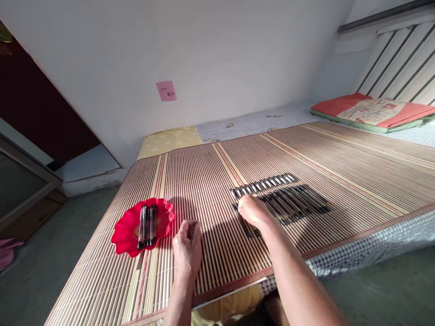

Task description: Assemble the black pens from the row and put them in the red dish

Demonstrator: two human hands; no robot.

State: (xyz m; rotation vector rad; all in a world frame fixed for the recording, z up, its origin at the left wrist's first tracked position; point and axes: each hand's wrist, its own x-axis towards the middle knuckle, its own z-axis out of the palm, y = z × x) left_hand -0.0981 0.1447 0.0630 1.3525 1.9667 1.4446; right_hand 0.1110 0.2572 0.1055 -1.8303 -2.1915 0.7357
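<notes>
My left hand [187,240] rests on the slatted mat, curled into a loose fist with nothing showing in it, just right of a red scalloped plate [121,232]. Several black pens [147,226] lie side by side in that plate. My right hand [252,209] is closed at the left end of two rows on the mat; its fingertips are turned away, so what they grip is hidden. The farther row is short black pen caps [263,185]. Nearer me lies a row of longer uncapped pens [295,204], and my hand and forearm cover part of it.
The bamboo mat [190,181] covers a bed against a white wall, where a pink note [166,91] is stuck. A folded red and floral quilt [372,111] lies at the far right beside a metal bed rail [401,56]. The bed's near edge shows checked cloth [367,253].
</notes>
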